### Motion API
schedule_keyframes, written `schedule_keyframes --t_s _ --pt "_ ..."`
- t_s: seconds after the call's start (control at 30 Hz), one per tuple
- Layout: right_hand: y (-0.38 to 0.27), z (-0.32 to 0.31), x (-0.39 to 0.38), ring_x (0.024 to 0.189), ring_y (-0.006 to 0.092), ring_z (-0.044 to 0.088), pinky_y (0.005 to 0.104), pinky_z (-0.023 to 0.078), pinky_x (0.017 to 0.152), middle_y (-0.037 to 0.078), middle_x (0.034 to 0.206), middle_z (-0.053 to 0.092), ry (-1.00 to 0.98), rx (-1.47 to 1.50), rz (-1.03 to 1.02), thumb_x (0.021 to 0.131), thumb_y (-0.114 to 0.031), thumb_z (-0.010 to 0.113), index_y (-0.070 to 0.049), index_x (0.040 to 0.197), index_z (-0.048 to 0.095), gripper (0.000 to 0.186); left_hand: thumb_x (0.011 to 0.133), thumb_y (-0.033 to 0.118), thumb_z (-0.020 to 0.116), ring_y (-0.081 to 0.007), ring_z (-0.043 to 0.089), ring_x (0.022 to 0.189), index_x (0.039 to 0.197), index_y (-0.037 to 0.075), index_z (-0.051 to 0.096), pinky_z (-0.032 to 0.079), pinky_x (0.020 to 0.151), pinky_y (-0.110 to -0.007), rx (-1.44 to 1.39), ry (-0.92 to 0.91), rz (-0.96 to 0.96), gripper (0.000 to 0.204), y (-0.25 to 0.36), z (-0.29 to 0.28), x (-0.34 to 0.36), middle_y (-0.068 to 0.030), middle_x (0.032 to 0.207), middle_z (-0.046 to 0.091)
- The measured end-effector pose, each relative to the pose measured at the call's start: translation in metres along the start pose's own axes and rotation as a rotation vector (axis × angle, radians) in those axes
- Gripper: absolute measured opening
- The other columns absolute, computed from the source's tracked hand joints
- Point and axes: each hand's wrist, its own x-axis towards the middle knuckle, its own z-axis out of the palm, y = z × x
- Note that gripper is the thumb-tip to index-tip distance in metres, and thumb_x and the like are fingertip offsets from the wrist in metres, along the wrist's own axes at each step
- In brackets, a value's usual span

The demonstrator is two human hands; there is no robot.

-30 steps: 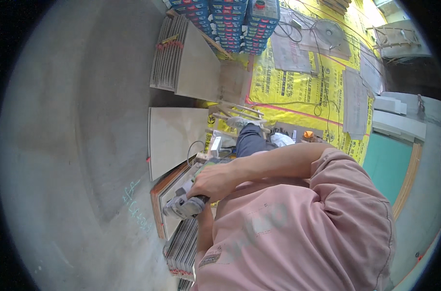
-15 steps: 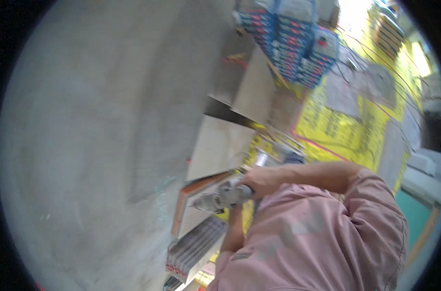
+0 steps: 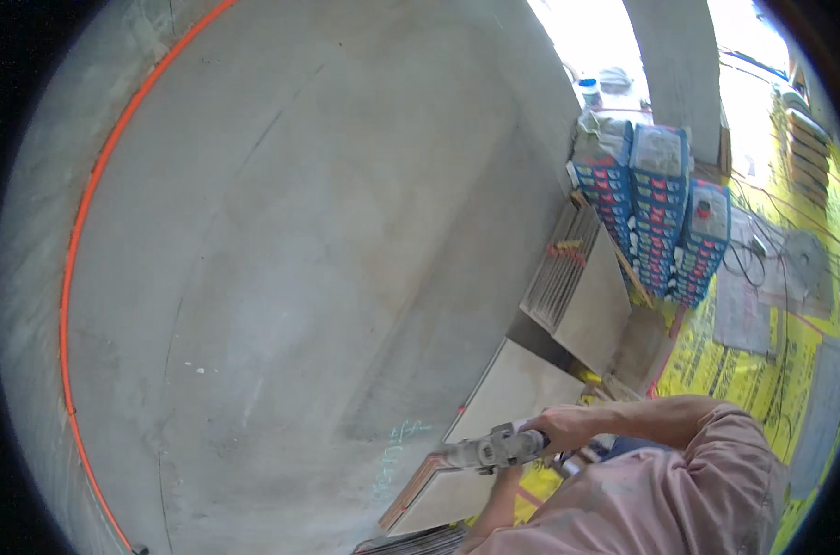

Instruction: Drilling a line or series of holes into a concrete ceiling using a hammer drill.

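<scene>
A dusty grey handheld power tool, its shape like an angle grinder, is gripped at its rear end by my right hand. The tool's head rests at or just above the upper edge of a pale slab with a reddish-brown edge, which leans by the wall. Beneath the tool my left hand comes up from below. Its fingers are hidden behind the tool, so whether it holds the tool or the slab does not show. Another large pale slab leans just beyond.
A grey wall with an orange conduit fills the left. Stacked slabs lean against it. Blue-and-white bags stand piled behind them. Yellow sheeting covers the floor, with cables and grey boards on it.
My view has swung up and left, so the scene sits lower and further right, with the orange conduit now showing. My right hand still holds the tool at the slab.
</scene>
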Motion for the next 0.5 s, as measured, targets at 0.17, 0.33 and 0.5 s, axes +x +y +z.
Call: schedule_keyframes --t_s 0.17,0.33,0.5 --pt "-0.003 -0.094 0.001 0.096 0.0371 0.071 0.0464 0.055 0.084 0.02 0.107 0.074 0.172 -0.024 -0.374 0.083 -0.013 0.075 -0.008 0.128 0.067 0.046 0.103 0.04 0.061 -0.0244 0.062 0.117 0.132 0.01 0.058 0.05 0.105 -0.043 1.538 0.609 0.676 0.043 0.066 -0.084 0.109 -0.0077 0.12 0.067" --pt "-0.025 -0.181 -0.011 0.088 0.0373 0.072 0.0447 0.059 0.076 0.017 0.101 0.075 0.311 0.038 -0.724 0.077 -0.01 0.08 -0.007 0.123 0.07 0.047 0.106 0.035 0.058 -0.0234 0.056 0.118 0.132 0.009 0.056 0.043 0.108 -0.041 -0.364 0.432 0.462 0.038 0.239 -0.181 0.149 -0.007 0.12 0.061" --pt "-0.06 -0.245 -0.03 0.085 0.0376 0.072 0.0433 0.058 0.073 0.017 0.101 0.074 0.445 -0.086 -0.972 0.072 -0.01 0.083 -0.003 0.121 0.069 0.052 0.107 0.033 0.057 -0.0207 0.057 0.105 0.114 0.01 0.062 0.046 0.103 -0.039 -0.785 0.31 0.603 0.025 0.372 -0.219 0.169 -0.0048 0.108 0.063"
